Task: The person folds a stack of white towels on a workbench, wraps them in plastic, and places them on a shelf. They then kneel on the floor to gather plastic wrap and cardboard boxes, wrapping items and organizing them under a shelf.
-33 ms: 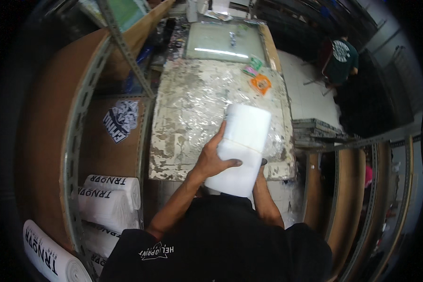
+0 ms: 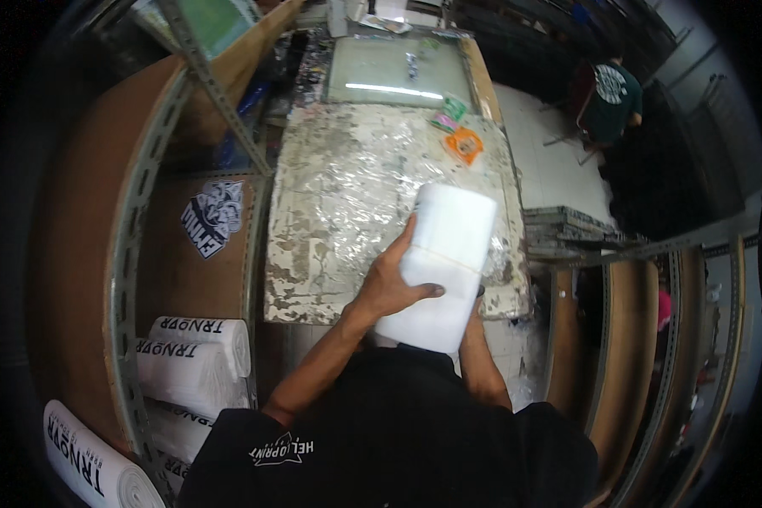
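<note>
Left hand [image 2: 391,284]: here we are, clamped on the white bundle [image 2: 449,227], thumb across its face, fingers at the left edge, likely so it can't slip.
Right hand [image 2: 474,318]: tucked behind the lower right side, probably propping from below; mostly hidden, so how closed I can't tell.
Bundle: up before my chest, over the table's [image 2: 292,284] near edge, top leaning right.
Band [image 2: 447,258]: running across, presumably keeping the folds together.
Film [image 2: 360,190]: spread over flaking paint, perhaps as a shield.
</note>
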### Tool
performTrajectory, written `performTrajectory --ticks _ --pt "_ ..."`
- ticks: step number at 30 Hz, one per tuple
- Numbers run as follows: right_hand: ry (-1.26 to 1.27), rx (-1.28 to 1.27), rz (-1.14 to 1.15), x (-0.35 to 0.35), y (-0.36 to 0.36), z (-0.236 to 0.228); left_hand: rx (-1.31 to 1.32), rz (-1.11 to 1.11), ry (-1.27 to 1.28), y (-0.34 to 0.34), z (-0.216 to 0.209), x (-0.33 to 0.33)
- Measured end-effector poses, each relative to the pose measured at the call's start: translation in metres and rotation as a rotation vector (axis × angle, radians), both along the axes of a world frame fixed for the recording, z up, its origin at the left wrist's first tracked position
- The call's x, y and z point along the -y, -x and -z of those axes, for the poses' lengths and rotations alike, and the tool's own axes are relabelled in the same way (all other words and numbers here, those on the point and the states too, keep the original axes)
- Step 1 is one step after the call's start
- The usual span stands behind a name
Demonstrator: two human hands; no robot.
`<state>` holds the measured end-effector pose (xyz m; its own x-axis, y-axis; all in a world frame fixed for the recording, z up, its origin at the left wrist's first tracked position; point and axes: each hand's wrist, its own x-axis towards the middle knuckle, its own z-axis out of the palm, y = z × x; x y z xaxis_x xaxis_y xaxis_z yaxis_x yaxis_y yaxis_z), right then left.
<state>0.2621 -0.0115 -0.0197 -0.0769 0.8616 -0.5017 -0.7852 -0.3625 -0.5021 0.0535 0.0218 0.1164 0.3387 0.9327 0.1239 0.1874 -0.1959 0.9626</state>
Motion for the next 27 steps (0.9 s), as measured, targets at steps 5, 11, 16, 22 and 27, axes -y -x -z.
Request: performTrajectory --ticks 5,11,16,22,27 --pt "0.058 0.149 0.172 0.058 -0.087 -0.02 0.217 0.143 0.19 -0.072 0.025 0.008" --pt "0.205 0.252 0.354 0.142 -0.154 -0.029 -0.813 0.138 -0.306 -0.075 0.126 0.01" --pt "0.269 0.223 0.363 0.163 -0.166 -0.019 -0.528 0.044 -0.204 -0.074 0.154 -0.013" --pt "0.23 0.159 0.24 0.126 -0.166 0.001 -0.433 -0.119 -0.088 -0.086 0.105 -0.051" --pt "0.17 0.105 0.099 0.081 -0.156 0.013 -0.316 -0.281 -0.275 -0.101 0.05 -0.071"
